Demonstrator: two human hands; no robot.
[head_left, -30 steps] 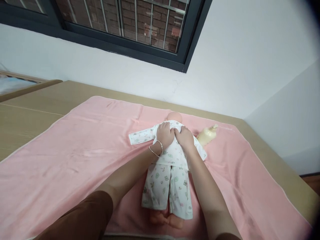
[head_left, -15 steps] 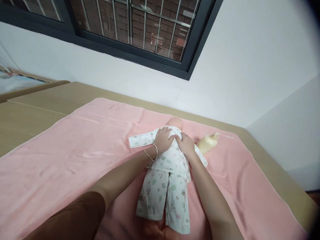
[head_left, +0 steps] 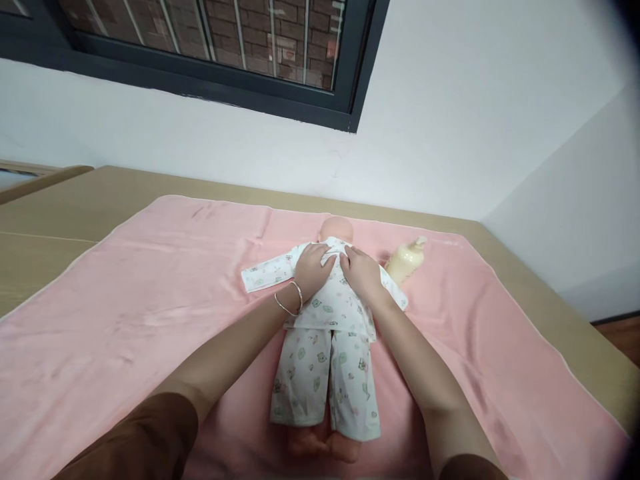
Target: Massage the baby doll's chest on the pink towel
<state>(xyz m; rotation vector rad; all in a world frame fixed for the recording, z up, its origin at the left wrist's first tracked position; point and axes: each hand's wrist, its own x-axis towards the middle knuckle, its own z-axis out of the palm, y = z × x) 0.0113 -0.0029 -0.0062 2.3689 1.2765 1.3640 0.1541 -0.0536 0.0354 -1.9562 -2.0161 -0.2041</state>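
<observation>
A baby doll in white printed top and trousers lies stretched out, its bald head at the far end and its bare feet nearest me. No face shows on it. My left hand rests on the left of its upper torso, fingers laid over the cloth, a thin bracelet at the wrist. On the other side, my right hand lies flat on the top in the same way. Both thumbs point inward with a small space between them. A feeding bottle of pale yellow liquid lies right of the doll, near its sleeve.
Under the doll a pink blanket with some wrinkles covers much of a wooden surface. A white wall with a dark-framed window rises behind. A raised wooden edge is at the far left.
My view has turned slightly, so the window and blanket sit further left in the picture. Both hands remain on the doll's upper torso, with the fingers shifted a little.
</observation>
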